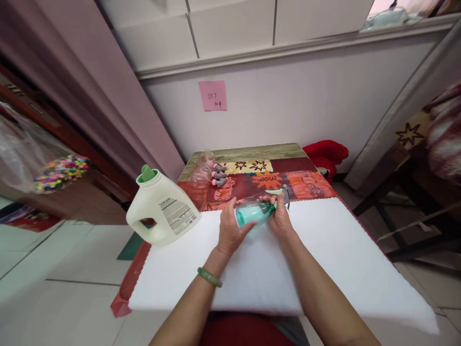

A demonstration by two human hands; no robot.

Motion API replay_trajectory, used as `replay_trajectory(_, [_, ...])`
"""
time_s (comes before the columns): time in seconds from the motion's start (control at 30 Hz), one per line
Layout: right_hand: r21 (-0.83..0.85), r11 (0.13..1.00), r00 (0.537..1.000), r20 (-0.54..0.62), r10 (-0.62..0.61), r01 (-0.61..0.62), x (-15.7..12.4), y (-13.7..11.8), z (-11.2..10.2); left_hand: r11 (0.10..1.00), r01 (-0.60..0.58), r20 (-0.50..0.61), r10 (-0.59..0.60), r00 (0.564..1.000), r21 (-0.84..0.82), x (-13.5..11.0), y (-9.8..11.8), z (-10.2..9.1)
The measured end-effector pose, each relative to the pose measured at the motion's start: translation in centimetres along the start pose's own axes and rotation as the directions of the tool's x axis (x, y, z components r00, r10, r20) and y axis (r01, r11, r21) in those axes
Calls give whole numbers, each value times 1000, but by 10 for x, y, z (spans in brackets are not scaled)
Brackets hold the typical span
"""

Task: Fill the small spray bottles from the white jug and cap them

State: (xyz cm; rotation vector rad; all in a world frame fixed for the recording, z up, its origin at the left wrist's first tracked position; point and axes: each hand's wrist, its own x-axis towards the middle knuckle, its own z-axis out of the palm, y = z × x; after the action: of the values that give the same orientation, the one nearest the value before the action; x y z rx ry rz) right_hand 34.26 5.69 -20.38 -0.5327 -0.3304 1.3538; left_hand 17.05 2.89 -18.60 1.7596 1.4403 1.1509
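A see-through teal spray bottle (251, 213) lies sideways between my hands, just above the white cloth. My left hand (232, 227) is closed around its base end, thumb on the near side and fingers on the far side; a green bangle (210, 277) circles that wrist. At the neck, my right hand (281, 217) is closed round the collar below the spray head (285, 196), whose pale green and dark grey parts point away from me. The fingers hide part of the neck. Left of my hands, a large cream jug (169, 206) stands tilted in view, a green cap in its mouth.
White cloth (334, 254) covers the table's near part, over a red patterned tablecloth (306, 185). Several clear bottles (201, 170) with grey and pink tops lie at the back left. A pink note (212, 95) is on the wall. A dark stool (389, 202) stands right.
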Motion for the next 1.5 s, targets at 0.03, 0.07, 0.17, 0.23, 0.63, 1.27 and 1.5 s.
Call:
replay_trajectory(0.03, [-5,1000,1000,0,-10,10,0,1,0,976,-186,17,185,983,114,-2,-2,2])
replay_trajectory(0.07, [-9,1000,1000,6,-19,19,-1,2,0,897,-369,57,367,929,245,-4,-4,4])
replay_trajectory(0.17, [-30,999,998,51,-28,29,-3,3,1,593,-600,140,639,756,537,-9,-13,14])
replay_trajectory(0.23, [-70,997,995,100,-16,23,-6,0,3,566,-575,98,657,747,590,-10,-17,18])
replay_trajectory(0.63, [-129,992,999,43,12,-6,-8,2,6,769,-520,-8,563,826,371,-5,-25,13])
replay_trajectory(1.27, [-9,1000,999,-39,-23,23,9,-21,-9,881,242,321,-110,941,-407,0,8,-17])
replay_trajectory(1.5, [68,984,962,-230,-147,167,22,-58,-28,824,323,375,-147,915,-465,0,-9,-32])
